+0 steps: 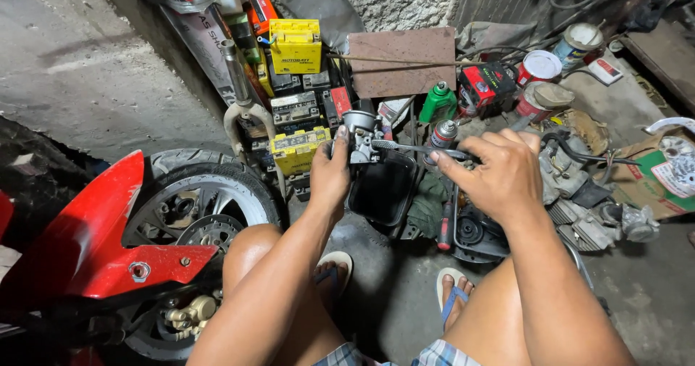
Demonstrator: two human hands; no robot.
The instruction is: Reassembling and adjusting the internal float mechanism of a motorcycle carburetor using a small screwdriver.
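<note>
A small metal carburetor [360, 136] is gripped by the left hand [329, 174] above a black tray [382, 186]. A screwdriver [416, 148], clenched in the right hand [499, 174] at 3 o'clock, is pressed against it. Should the tip slip, the left fingers [340, 136] could be jabbed.

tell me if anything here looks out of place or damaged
Nothing spilled or broken that I can see. The left hand holds a small metal engine part while the right hand works a tool on it. A loose fork leg leans against stacked batteries, and the floor is heavily cluttered.
</note>
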